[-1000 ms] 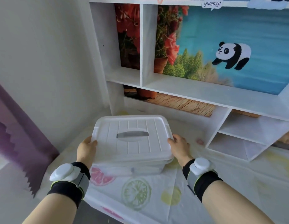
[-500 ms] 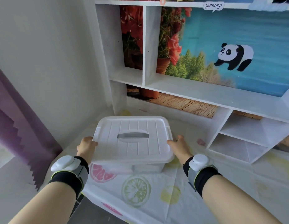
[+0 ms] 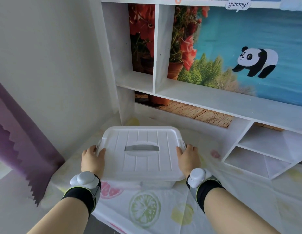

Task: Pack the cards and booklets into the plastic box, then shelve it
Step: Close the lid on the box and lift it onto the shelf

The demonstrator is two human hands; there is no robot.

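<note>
A white plastic box (image 3: 143, 159) with a closed ribbed lid and a grey handle sits in front of me, over the fruit-print tablecloth (image 3: 146, 208). My left hand (image 3: 92, 159) grips its left side and my right hand (image 3: 187, 157) grips its right side, thumbs on the lid's edge. The box's contents are hidden by the lid. The white shelf unit (image 3: 214, 102) stands just behind the box, its lowest bay open beyond it.
A white wall runs along the left, with a purple curtain (image 3: 20, 142) at the lower left. Small white cubbies (image 3: 265, 152) are at the right. A picture with flowers and a panda (image 3: 256, 62) backs the shelves. The table's front edge lies below my left wrist.
The box with both hands on it has shifted forward, away from me and toward the shelf unit. My view has moved closer to the shelves.
</note>
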